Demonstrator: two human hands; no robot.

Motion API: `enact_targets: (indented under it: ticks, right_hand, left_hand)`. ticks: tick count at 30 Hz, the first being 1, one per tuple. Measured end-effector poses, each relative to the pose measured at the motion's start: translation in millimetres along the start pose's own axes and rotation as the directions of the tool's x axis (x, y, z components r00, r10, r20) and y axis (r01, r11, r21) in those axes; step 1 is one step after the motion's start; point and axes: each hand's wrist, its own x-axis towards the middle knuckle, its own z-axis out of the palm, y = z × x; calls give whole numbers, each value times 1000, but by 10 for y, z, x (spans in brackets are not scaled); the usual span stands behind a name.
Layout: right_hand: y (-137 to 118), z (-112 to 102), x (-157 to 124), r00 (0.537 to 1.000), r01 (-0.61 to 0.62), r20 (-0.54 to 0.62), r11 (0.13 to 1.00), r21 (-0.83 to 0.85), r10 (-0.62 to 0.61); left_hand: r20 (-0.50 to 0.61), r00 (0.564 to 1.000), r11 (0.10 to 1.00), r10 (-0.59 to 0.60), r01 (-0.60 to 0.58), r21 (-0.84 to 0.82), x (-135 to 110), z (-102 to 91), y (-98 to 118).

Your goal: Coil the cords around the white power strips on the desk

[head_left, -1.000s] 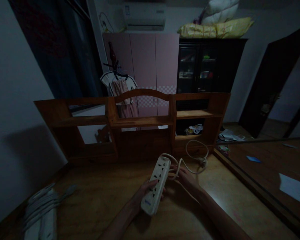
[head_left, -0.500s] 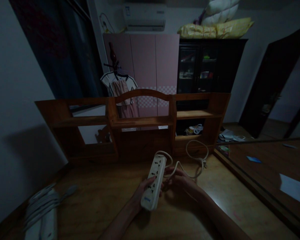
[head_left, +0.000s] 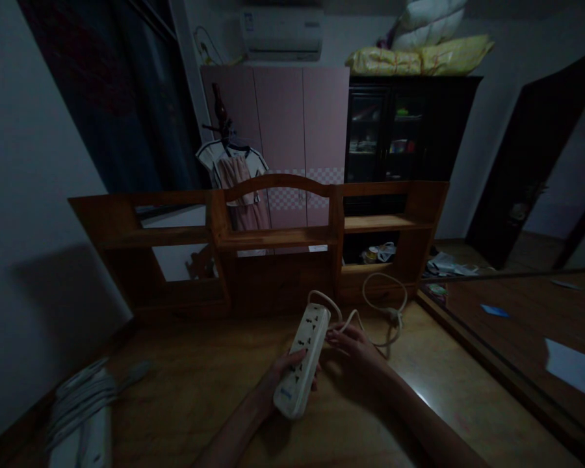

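A white power strip (head_left: 303, 364) with several sockets is held up at a tilt over the wooden surface. My left hand (head_left: 280, 377) wraps round its lower half, thumb on the socket face and fingertips showing at the far side. From the strip's upper end a pale power cord (head_left: 325, 299) curves to the right. My right hand (head_left: 353, 344) pinches this cord close beside the strip. Beyond that hand, the cord lies in a loose loop with its plug (head_left: 394, 315) near the shelf unit.
A second power strip (head_left: 85, 435), its grey cord wound round it, lies at the lower left. Along the back stands a wooden shelf unit (head_left: 273, 240). A raised wooden edge (head_left: 487, 364) borders the right side, with papers (head_left: 575, 367) past it.
My right hand has moved slightly up and right along the cord, its fingers closing on it. The power strip has shifted slightly, and the cord loop has moved a little.
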Motion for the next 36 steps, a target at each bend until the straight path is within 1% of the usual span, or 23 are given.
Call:
enact_targets:
  ticks: [4,7,11,15,17,20,22,24,26,27,29,30,31,32,34,36]
  right_hand:
    - [18,-49,40,998,16,-61,999,41,-14]
    - [9,-83,68,995,51,-91,995,83,-43]
    - [-24,-152,126,983,123,-163,971,203,-90]
    - [-81,-270,195,953,225,-275,909,351,-129]
    - [-114,-350,216,944,254,-303,876,409,-133]
    - [-166,-488,226,931,283,-343,844,456,-127]
    - [-195,-573,225,913,314,-387,827,467,-128]
    - [-207,-630,223,899,332,-418,823,461,-128]
    - [-190,-646,225,899,322,-424,829,458,-115]
    - [-170,-639,229,903,309,-416,833,459,-106]
    - [-119,-599,241,916,277,-389,853,442,-96]
    - [-94,-571,248,922,262,-377,866,426,-94]
    - [-74,-540,253,926,250,-365,878,409,-94]
    - [-61,-507,255,930,238,-354,890,389,-94]
    - [-58,-441,247,939,208,-333,919,334,-91]
    - [-76,-379,220,946,181,-312,944,276,-90]
  left_hand:
    - [23,999,999,23,-24,35,24,-29,-19]
    - [29,999,998,35,-36,46,32,-40,-24]
    - [34,999,999,30,-31,32,48,-63,-35]
    - [38,999,999,34,-35,25,44,-34,-43]
    - [2,998,998,63,-63,14,30,15,-40]
    - [-136,982,991,133,-135,-7,24,74,-16]
    - [-235,956,982,176,-188,-28,45,63,21]
    - [-316,926,969,207,-238,-61,82,2,69]
    - [-403,881,948,249,-306,-83,126,-94,115]
    - [-459,844,935,278,-348,-72,147,-148,130]
    - [-581,741,906,336,-422,-15,179,-249,142]
    - [-629,692,897,354,-442,19,189,-291,137]
    - [-661,654,891,367,-451,48,195,-326,128]
    - [-681,631,890,372,-451,68,197,-351,117]
    - [-704,612,902,360,-420,96,192,-370,94]
    - [-708,609,915,359,-379,138,183,-347,78]
